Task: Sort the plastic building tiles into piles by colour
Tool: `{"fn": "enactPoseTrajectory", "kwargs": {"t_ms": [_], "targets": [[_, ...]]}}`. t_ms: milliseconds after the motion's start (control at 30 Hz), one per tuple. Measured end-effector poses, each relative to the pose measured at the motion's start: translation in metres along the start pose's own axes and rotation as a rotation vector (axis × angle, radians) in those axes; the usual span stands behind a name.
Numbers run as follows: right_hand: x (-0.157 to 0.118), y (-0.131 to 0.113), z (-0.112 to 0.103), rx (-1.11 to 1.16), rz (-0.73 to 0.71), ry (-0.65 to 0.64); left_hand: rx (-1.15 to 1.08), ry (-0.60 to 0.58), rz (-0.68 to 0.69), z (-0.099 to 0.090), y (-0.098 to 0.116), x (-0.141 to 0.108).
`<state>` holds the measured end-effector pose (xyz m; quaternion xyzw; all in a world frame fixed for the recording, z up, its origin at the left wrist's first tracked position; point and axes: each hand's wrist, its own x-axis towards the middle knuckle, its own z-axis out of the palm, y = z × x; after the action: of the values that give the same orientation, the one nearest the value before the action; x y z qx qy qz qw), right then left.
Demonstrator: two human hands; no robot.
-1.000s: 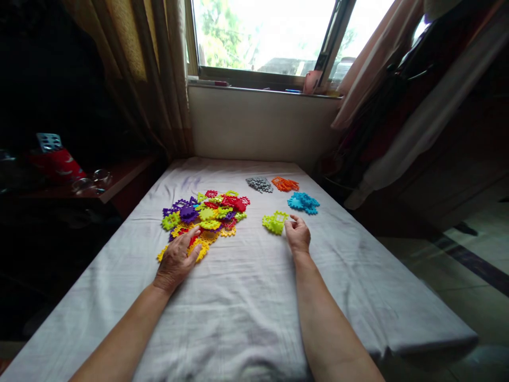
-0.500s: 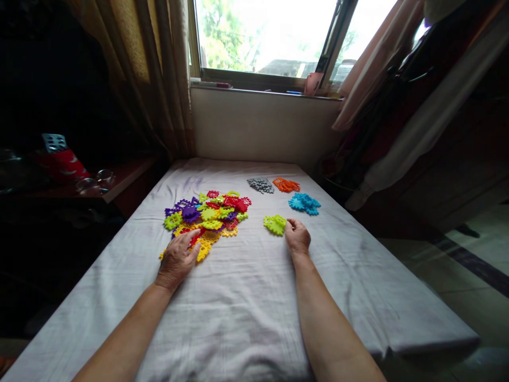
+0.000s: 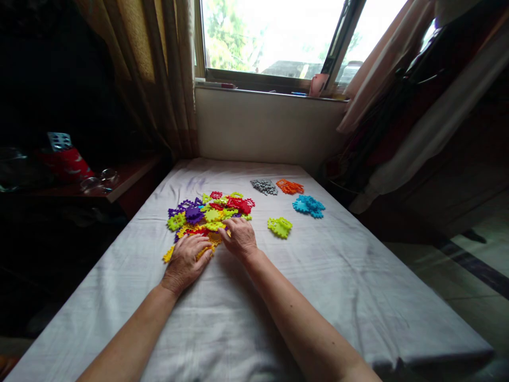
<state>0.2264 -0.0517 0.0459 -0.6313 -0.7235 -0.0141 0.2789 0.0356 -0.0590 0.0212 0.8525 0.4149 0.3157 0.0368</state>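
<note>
A mixed pile of plastic gear-shaped pieces (image 3: 193, 214), in purple, red, yellow and lime green, lies on the cloth-covered table. My left hand (image 3: 186, 261) rests on yellow pieces at the pile's near edge, fingers stretched and apart. At the pile's near right side is my right hand (image 3: 240, 237), fingers reaching over the pieces with thumb and forefinger apart; no piece shows in its grip. Separate from the pile, to the right, lies a small group of lime green gear pieces (image 3: 280, 227). Behind it are groups of blue (image 3: 309, 206), orange (image 3: 290, 187) and grey pieces (image 3: 263, 187).
A white cloth (image 3: 342, 297) covers the table. At the left, a side table (image 3: 131, 183) bears a red container (image 3: 67, 163) and glass items. The window wall (image 3: 266, 127) borders the far edge; clothes (image 3: 421, 122) hang at the right.
My right hand has left the lime green group and moved left to the pile. My left hand has shifted slightly, still on the yellow pieces. The view has turned a little.
</note>
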Motion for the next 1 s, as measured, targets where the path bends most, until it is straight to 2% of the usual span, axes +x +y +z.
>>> {"fn": "enactPoseTrajectory", "kwargs": {"t_ms": [167,367,600,867,1000], "targets": [[0.004,-0.015,0.014,-0.058,0.056,-0.048,-0.001,0.008,-0.001,-0.001,0.0,0.0],[-0.013,-0.017,0.017,-0.011,-0.018,-0.042,0.016,0.094,-0.045,0.0,-0.004,0.0],[-0.01,-0.02,0.02,0.04,0.024,0.02,0.005,0.089,-0.047,0.002,-0.004,-0.002],[0.007,-0.027,0.017,-0.056,0.032,-0.124,0.007,0.08,-0.035,0.004,-0.007,-0.002],[0.008,-0.028,0.017,-0.075,0.022,-0.146,0.01,0.09,-0.054,0.004,-0.009,-0.002]]}}
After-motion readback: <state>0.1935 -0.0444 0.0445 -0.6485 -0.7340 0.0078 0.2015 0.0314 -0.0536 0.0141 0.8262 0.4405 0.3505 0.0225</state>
